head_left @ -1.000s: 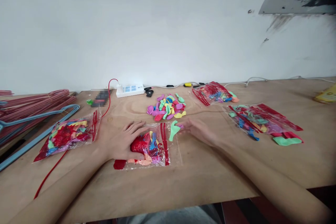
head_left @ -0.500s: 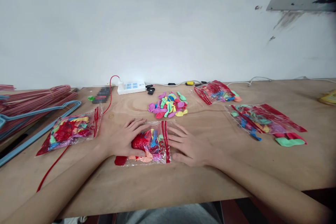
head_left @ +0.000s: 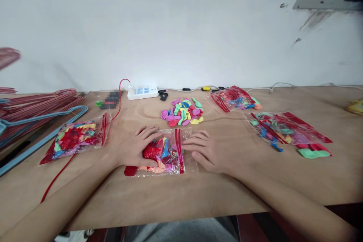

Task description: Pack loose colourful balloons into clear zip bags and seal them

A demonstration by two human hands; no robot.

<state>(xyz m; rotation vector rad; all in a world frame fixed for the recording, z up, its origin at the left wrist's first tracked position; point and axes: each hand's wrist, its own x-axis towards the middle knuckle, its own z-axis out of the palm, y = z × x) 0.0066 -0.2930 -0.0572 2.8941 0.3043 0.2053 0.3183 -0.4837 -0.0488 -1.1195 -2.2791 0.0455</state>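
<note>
Fingers (head_left: 148,134) of our left hand (head_left: 127,150) are slightly parted, with the thumb set well apart from them, and they rest over the left part of the middle bag (head_left: 167,155). We have our right hand (head_left: 211,155) at the other end of that bag, its fingertips by the red stripes and its thumb a little apart from the fingers; we cannot tell how firmly they touch the clear plastic. Neither hand is clamped on anything that we can see.

The middle bag lies flat on the counter (head_left: 127,200), between our hands, with red, blue, yellow and peach balloons showing through it (some are hidden under our left hand). Just beyond it sits a loose pile of balloons (head_left: 183,113), mostly purple, green, yellow and red.

To our left lies another filled bag (head_left: 76,138), with a red cable (head_left: 120,100) showing on its far and near sides, and beside it are pink hangers (head_left: 42,104) and blue hangers (head_left: 42,118). To our right we see two more bags, one farther back (head_left: 232,98) and one nearer (head_left: 286,128), the nearer having red and green balloons (head_left: 313,153) at its near edge. A white power strip (head_left: 143,92) stands near the wall (head_left: 170,30).
</note>
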